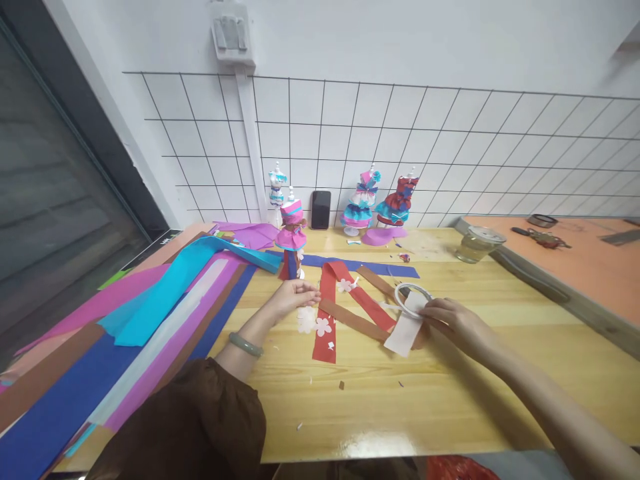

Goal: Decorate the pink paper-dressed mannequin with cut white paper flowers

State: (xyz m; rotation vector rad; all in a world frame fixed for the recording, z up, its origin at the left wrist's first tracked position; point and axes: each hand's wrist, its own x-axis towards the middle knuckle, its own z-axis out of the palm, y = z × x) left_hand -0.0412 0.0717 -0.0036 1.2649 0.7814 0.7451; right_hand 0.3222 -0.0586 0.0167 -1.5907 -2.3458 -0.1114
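My left hand (295, 299), with a green bangle (245, 345) at the wrist, is over the red strip (327, 333); its fingertips are pressed together, and what they hold, if anything, is too small to name. In my right hand (447, 320) is a white tape roll (413, 300), gripped by its edge. A pale pink paper piece (403, 333) hangs under the roll. Brown strips (355, 321) cross the red strip between my hands. Pale flower cutouts (323, 326) lie on and beside the red strip.
Long coloured sheets (150, 313) cover the table's left side. Small dressed mannequins (359, 203) and a phone (321, 210) stand by the tiled wall. A cup of liquid (477, 245) is at the right, near an orange surface (590, 260) with keys (543, 237).
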